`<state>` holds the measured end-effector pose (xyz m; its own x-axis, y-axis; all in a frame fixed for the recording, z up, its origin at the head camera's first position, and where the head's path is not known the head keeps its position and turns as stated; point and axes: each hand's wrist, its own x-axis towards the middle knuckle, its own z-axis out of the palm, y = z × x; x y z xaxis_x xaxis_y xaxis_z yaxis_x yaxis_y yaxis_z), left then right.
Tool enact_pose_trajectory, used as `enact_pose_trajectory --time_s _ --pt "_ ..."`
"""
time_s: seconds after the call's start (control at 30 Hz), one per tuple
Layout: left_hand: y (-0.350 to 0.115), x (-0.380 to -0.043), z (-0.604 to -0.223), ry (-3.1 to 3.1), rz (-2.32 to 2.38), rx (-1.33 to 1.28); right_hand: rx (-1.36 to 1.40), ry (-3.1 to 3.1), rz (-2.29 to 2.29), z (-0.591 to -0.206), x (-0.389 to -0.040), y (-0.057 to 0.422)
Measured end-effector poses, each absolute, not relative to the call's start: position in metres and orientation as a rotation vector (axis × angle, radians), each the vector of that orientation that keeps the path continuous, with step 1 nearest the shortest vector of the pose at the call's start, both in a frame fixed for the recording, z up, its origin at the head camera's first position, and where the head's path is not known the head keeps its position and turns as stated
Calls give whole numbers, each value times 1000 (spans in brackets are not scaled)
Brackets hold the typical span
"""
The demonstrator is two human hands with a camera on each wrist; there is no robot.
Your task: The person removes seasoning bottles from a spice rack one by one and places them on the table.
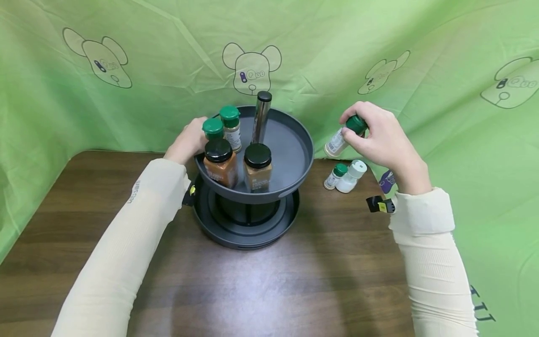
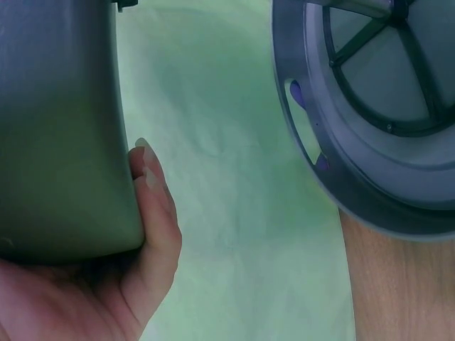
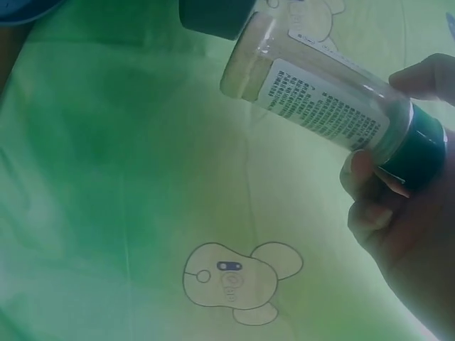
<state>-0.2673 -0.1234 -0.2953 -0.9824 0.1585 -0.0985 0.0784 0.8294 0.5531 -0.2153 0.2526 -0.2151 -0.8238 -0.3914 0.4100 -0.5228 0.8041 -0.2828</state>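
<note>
My left hand [image 1: 191,139] grips the left side of the dark grey upper tray [image 1: 290,150] of a two-tier rack. In the left wrist view, the fingers [image 2: 158,213] curl up against the tray's outer wall [image 2: 64,142]. Held tilted in my right hand [image 1: 381,133] is a clear spice jar [image 3: 323,106] with a green cap, its base pointing left and away from the palm. On the upper tray stand two green-capped jars [image 1: 230,122], an orange-brown black-lidded jar [image 1: 221,166] and a tan black-lidded jar [image 1: 258,171], left of and before the centre post [image 1: 261,119].
The lower tray [image 1: 246,241] rests on the wooden table [image 1: 269,290]. Right of the rack, a small green-capped jar [image 1: 334,177] stands beside a white-capped bottle [image 1: 353,175]. A green printed cloth [image 1: 168,93] hangs behind the table and runs down its right side.
</note>
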Motion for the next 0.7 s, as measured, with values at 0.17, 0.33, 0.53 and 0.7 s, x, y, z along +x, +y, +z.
enact_pose_trajectory --time_s 0.17,0.33,0.53,0.7 --pt "-123 -267 -296 2876 877 182 686 -2676 505 -216 -218 254" --pt "-123 -266 -298 2881 887 181 677 -2687 453 -217 -220 255" --pt "-124 -266 -297 2879 893 183 635 -2759 440 -219 -221 260" --pt "-125 -268 -297 2878 874 199 611 -2806 401 -221 -224 268"
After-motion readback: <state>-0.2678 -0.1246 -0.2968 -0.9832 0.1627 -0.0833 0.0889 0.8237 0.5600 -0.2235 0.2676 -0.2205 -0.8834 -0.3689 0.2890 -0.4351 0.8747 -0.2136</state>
